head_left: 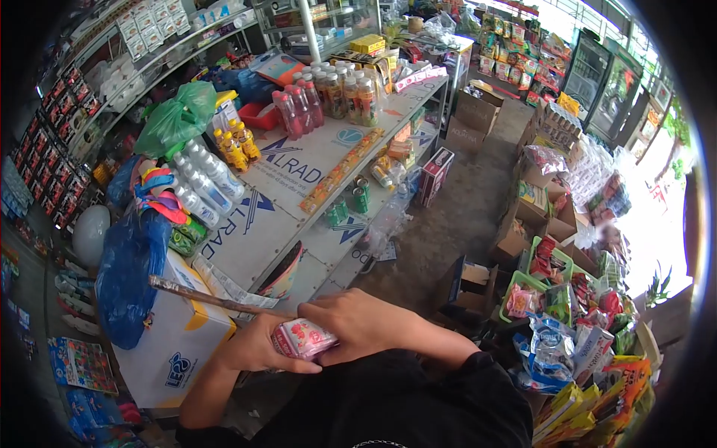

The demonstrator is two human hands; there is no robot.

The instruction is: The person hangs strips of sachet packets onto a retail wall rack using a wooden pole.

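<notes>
A small pink-and-white printed packet (302,337) is held close in front of my body. My left hand (250,345) grips it from the left, with the thumb along its lower edge. My right hand (362,321) is closed over its upper right side, the fingers bent across it, so part of the packet is hidden. Just beyond my hands, a thin brown stick (202,296) slants from the left toward the packet, its near end hidden by my fingers. Beneath the stick stands a white-and-yellow carton (175,340).
Ahead is a shelf table (276,187) carrying red bottles (299,108), clear water bottles (202,179) and a green bag (175,119). A blue plastic bag (134,269) hangs at the left. Cardboard boxes (470,287) and green baskets (549,261) of packets line the right, beside the floor aisle (441,239).
</notes>
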